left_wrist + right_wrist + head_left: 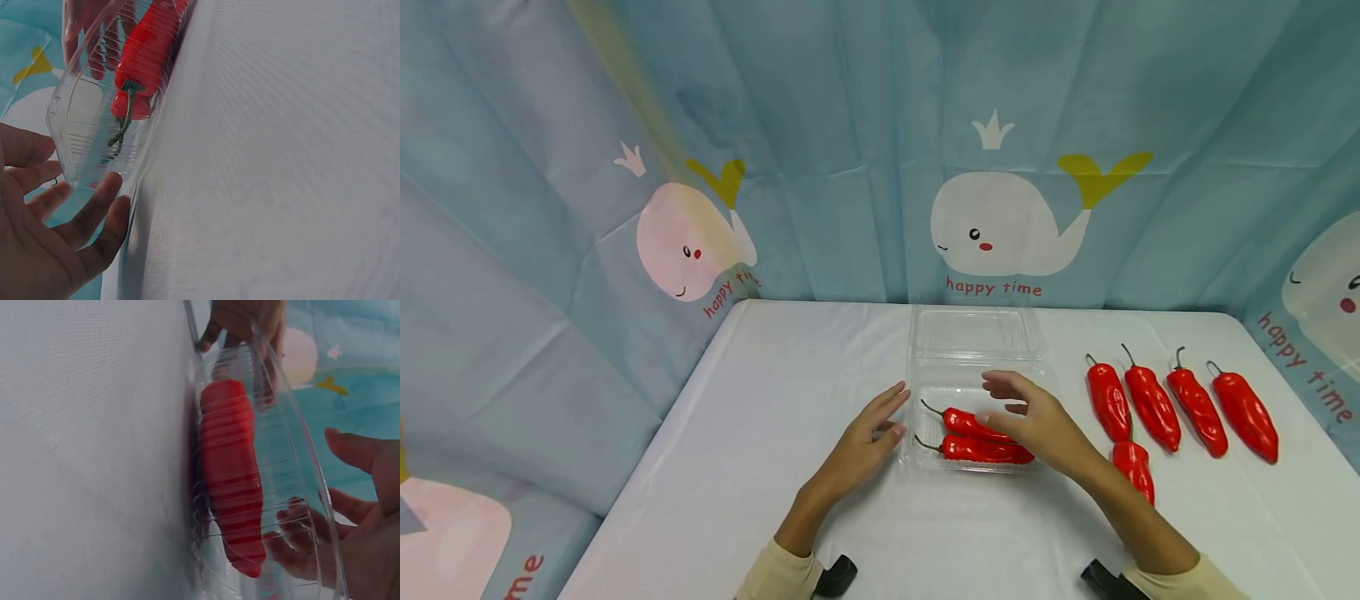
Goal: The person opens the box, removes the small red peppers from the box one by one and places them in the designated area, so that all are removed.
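Observation:
A clear plastic clamshell box [934,463] lies on the table with its lid [973,332] folded back toward the curtain. Two red peppers [988,451] lie side by side in its base, green stems toward the left. My left hand [859,450] is at the left end of the box, fingers loosely bent with the fingertips right at its wall. Over the box's right side is my right hand [1037,425], thumb and fingers spread apart with nothing gripped; it overlaps the rear pepper [966,422] in the head view. The right wrist view shows the front pepper [231,462] through the ribbed wall.
Right of the box, several more red peppers [1198,412] lie on the white tablecloth [760,400]. One of them, a nearer pepper [1132,468], is partly behind the right forearm. A blue whale-print curtain [850,167] closes off the back and sides.

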A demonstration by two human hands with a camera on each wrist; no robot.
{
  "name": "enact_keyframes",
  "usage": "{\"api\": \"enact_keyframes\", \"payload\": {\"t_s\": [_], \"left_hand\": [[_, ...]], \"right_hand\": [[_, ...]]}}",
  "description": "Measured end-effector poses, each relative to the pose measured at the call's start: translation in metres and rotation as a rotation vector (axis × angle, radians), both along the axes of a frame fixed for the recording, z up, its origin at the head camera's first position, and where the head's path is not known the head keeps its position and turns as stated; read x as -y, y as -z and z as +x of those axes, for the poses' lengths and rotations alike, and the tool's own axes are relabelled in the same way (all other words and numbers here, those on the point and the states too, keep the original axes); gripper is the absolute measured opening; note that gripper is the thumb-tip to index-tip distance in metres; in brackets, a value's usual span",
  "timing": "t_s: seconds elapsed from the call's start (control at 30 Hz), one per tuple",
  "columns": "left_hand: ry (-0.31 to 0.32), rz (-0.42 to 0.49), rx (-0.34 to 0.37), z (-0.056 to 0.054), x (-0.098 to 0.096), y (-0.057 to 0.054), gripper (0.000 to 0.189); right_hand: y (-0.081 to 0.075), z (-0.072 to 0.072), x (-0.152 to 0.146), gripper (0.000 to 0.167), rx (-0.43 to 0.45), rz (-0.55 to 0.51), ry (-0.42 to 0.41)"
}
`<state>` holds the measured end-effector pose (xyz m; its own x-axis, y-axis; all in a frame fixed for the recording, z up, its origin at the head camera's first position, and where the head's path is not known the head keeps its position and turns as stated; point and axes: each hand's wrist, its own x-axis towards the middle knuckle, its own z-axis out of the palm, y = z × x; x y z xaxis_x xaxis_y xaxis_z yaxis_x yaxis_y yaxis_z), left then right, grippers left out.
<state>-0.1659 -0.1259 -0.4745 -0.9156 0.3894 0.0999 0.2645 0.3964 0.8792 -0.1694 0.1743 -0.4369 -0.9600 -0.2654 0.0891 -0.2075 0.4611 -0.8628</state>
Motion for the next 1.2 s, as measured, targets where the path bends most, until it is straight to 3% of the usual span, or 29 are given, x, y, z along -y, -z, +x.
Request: {"api": "enact_keyframes", "payload": {"t_s": [0.6, 1.2], "left_hand": [[0.001, 0.0, 0.005, -0.001, 0.0, 0.0, 0.055], [-0.002, 0.001, -0.001, 0.0, 0.0, -0.002, 0.056]], "right_hand": [[0.011, -0.015, 0.015, 0.064, 0.095, 0.092, -0.051], [0.016, -0.022, 0.018, 0.052, 0.118, 0.166, -0.083]]}}
